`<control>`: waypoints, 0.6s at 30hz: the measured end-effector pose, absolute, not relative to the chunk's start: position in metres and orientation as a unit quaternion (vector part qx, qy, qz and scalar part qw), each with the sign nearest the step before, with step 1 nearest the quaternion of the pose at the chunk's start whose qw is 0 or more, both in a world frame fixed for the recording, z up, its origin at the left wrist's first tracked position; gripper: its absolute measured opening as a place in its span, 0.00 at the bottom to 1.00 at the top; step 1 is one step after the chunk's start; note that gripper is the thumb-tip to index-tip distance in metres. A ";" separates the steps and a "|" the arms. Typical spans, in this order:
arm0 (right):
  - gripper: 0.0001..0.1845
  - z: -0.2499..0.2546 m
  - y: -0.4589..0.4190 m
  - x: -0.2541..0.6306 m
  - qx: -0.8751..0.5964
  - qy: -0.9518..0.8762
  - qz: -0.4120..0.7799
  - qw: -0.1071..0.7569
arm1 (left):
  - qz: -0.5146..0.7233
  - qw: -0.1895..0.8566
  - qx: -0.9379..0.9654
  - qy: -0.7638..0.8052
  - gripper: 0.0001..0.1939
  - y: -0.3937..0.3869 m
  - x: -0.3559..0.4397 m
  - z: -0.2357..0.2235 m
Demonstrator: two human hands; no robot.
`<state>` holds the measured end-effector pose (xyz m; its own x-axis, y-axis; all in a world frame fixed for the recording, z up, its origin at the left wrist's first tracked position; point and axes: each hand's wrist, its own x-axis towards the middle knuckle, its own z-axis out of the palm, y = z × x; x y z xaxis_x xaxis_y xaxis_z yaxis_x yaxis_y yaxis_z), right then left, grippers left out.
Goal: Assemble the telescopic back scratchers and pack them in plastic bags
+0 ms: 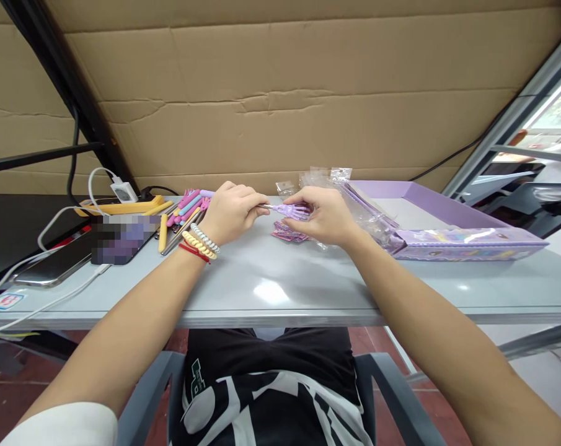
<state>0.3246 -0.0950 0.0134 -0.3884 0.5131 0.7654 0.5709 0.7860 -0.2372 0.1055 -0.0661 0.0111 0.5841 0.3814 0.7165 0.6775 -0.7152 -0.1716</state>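
A back scratcher with a purple hand-shaped head (289, 211) and a thin metal rod is held between both hands above the table. My left hand (234, 212) is closed around its rod, and bracelets circle that wrist. The fingers of my right hand (324, 214) pinch the hand-shaped head. Just below lies a small stack of pink and purple printed cards (288, 232). Beside my left hand, several more back scratchers (187, 210) with pink, blue and yellow parts lie in a pile. Clear plastic bags (324, 178) sit behind and beside my right hand.
At the right stands an open purple box (468, 243). Two phones (57, 259) and white charging cables (82, 288) lie on the left. A brown cardboard sheet (284, 87) backs the grey table (280, 282), whose front edge is near my lap.
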 end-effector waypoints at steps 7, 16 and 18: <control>0.07 0.031 -0.095 0.351 -0.345 -0.825 -0.021 0.447 | -0.346 0.222 -0.834 -0.368 0.14 -0.054 0.074 0.026; 0.16 0.049 -0.087 0.423 -0.420 -0.700 0.029 0.577 | -0.329 0.187 -0.762 -0.526 0.14 -0.030 -0.003 0.035; 0.17 0.051 -0.089 0.430 -0.406 -0.683 0.086 0.601 | -0.337 0.179 -0.759 -0.527 0.15 -0.028 -0.006 0.034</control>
<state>0.4304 -0.0885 0.0514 0.0513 0.6578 0.7514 0.4513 0.6560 -0.6050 -0.0065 -0.0285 0.0339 0.2170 0.6805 0.6999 0.9211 -0.3802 0.0840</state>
